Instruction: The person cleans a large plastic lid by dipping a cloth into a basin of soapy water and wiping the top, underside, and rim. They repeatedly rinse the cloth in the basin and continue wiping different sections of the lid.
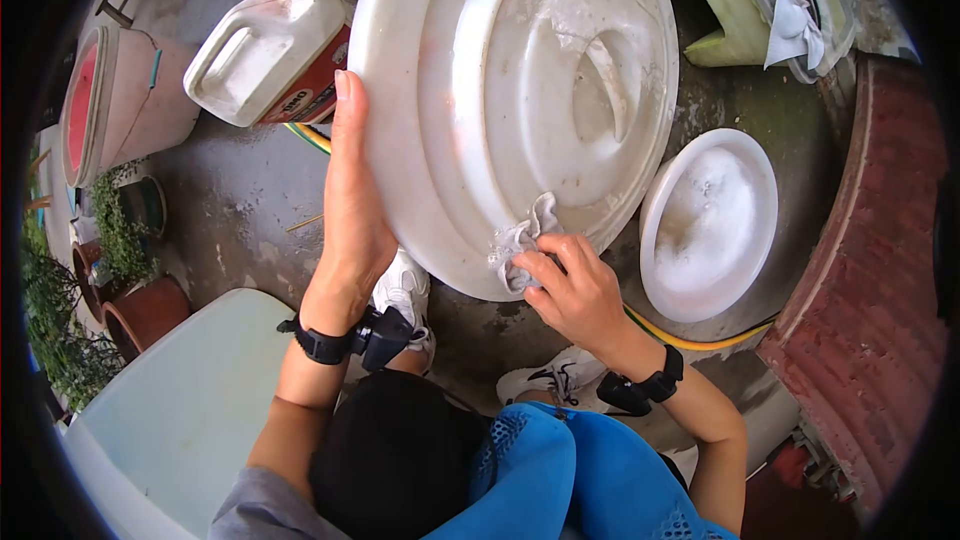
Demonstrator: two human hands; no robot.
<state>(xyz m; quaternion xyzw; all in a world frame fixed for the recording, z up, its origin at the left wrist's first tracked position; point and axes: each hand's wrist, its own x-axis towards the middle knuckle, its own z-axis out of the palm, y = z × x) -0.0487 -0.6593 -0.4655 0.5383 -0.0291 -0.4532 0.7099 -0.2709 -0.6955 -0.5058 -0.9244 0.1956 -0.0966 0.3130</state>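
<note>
A large round white plastic lid is held up in front of me, its top with a moulded handle facing me. My left hand grips its left rim; one digit points upward along the edge and the other fingers are hidden behind it. Low on the lid, my right hand pinches a wet, crumpled grey-white cloth against the surface. Wet streaks and some dirty marks show around the handle. To the right, a white basin of foamy water stands on the ground.
A white jug with a red pump and a pinkish bucket stand at left. A green stool is at upper right, near a white cloth. A yellow hose crosses the wet floor; potted plants stand at far left.
</note>
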